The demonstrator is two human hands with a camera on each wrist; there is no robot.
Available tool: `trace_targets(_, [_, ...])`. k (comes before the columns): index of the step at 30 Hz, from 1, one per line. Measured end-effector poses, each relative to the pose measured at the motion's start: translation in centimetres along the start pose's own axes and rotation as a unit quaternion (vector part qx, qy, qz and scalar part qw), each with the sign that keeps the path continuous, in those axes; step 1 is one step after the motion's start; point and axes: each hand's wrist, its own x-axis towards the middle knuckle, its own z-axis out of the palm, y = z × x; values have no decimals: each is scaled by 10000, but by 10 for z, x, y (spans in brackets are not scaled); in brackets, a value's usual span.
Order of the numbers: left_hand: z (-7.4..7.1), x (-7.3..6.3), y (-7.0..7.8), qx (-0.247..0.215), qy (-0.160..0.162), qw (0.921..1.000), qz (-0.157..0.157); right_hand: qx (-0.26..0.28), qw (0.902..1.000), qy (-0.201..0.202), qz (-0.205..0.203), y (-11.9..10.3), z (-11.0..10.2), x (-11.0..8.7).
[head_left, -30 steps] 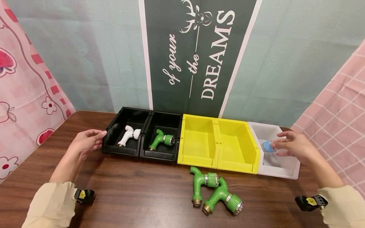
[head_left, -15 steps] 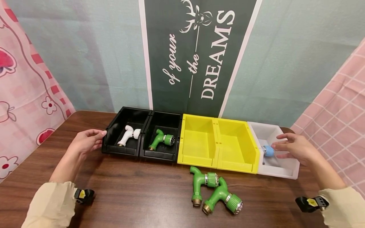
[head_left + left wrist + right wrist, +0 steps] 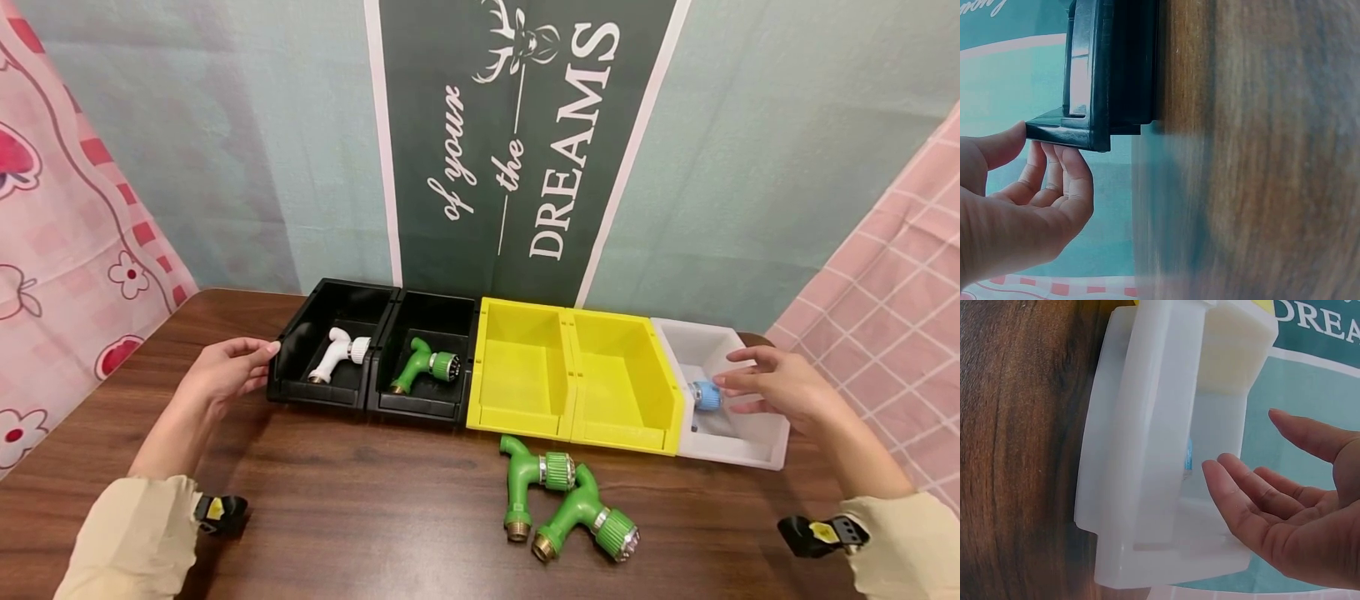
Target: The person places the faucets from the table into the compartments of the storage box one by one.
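Observation:
My left hand [image 3: 225, 372] grips the outer side rim of the leftmost black bin [image 3: 318, 395]; in the left wrist view the thumb lies at the rim's edge, the fingers against the outer wall. A white tap [image 3: 328, 360] lies inside that bin. At the far right, a blue-handled tap [image 3: 707, 396] lies in the white bin [image 3: 738, 452], its body partly hidden by the bin's wall. Over this bin hovers my right hand [image 3: 776, 387], thumb and fingers spread apart and holding nothing. Only a sliver of blue shows past the front wall in the right wrist view.
A green tap [image 3: 415, 367] lies in the second black bin [image 3: 420, 410]. Two yellow bins [image 3: 525, 423] stand mid-row. In front of them, two green taps [image 3: 517, 492] lie close together on the wooden table [image 3: 360, 517]. Fabric hangs behind the row and at both sides.
A second ago the right fingers held the blue-handled tap tilted in the white bin; it now lies on the bin's floor, released. The left hand keeps its place on the black bin.

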Motion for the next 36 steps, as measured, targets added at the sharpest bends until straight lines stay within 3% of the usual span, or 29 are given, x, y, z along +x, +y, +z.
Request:
trace_targets(12, [-15,26,-24,-203,206,9994,-169,-20,9999,44,-114,-4,-4,-4])
trace_targets(18, [-5,9,-7,-77,6,10000,11,-176,9996,106,-203,-4,-5,-8])
trace_targets(22, [0,2,0,-122,2,9999,-70,-203,9992,121,-318,-5,-4,-11])
trace_targets(36, [0,2,0,-154,-59,9999,-5,-13,9978,-73,-664,-22,1,-26])
